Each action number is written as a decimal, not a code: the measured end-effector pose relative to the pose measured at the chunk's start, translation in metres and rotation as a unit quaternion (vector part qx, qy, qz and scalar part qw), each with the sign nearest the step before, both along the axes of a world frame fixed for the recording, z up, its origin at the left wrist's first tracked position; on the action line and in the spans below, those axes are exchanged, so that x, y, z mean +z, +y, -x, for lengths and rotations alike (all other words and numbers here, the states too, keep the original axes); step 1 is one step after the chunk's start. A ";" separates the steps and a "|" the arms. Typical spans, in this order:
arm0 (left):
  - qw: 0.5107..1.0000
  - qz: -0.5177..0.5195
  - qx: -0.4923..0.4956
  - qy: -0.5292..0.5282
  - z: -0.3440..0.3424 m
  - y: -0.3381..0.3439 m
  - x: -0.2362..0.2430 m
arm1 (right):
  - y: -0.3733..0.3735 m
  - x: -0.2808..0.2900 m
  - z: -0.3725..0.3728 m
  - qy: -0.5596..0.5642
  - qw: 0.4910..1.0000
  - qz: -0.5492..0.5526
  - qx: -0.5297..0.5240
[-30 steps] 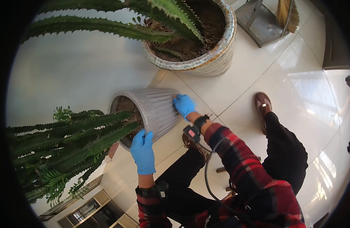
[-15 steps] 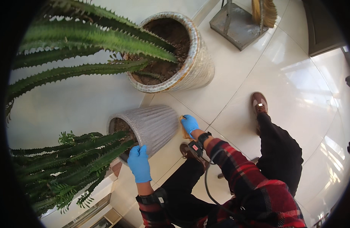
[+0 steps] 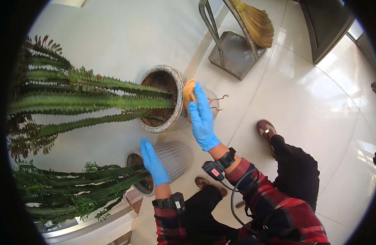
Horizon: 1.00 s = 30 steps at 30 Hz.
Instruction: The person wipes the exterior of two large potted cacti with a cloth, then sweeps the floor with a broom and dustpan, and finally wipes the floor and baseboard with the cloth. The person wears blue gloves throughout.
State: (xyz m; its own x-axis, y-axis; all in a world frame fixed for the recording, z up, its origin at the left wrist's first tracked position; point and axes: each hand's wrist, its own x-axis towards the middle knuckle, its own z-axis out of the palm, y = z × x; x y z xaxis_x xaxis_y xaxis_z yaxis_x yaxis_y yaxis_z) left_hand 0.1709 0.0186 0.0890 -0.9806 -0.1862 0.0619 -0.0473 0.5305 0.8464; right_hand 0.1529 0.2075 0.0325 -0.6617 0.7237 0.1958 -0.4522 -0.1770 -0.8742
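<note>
Both of my hands wear blue gloves. In my right hand (image 3: 203, 122) is a folded yellow-tan cloth (image 3: 189, 92), held against the outer side of the speckled, ribbed pot (image 3: 177, 116) just below its rim. Tall spiny green cactus stems (image 3: 102, 100) rise from the soil of that pot. My left hand (image 3: 155, 166) has its fingers stretched out and nothing visible in it. It is at the rim of the grey fluted pot (image 3: 177, 159), which holds a second cactus (image 3: 85, 185). Whether the left fingers touch that rim, I cannot tell.
A metal dustpan (image 3: 233, 53) with upright handles and a straw broom (image 3: 257, 24) stand on the tiled floor beyond the pots. Dark furniture (image 3: 326, 28) is at the far right. A cable (image 3: 233, 200) loops from my right wrist device.
My right hand has moved from low beside the grey pot up to the speckled pot with the cloth. My left hand has shifted slightly farther away, its fingers straightened. The view has shifted too.
</note>
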 end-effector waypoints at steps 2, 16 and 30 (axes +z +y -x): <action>0.999 -0.042 0.014 -0.028 0.020 0.013 -0.006 | 0.007 0.006 0.019 0.006 1.000 -0.006 0.028; 0.971 -0.226 0.077 0.012 0.070 0.055 -0.034 | 0.118 -0.013 0.173 -0.031 0.892 -0.003 0.451; 0.970 -0.229 0.078 0.029 0.070 0.063 -0.035 | 0.093 -0.099 0.094 -0.045 0.950 -0.088 0.296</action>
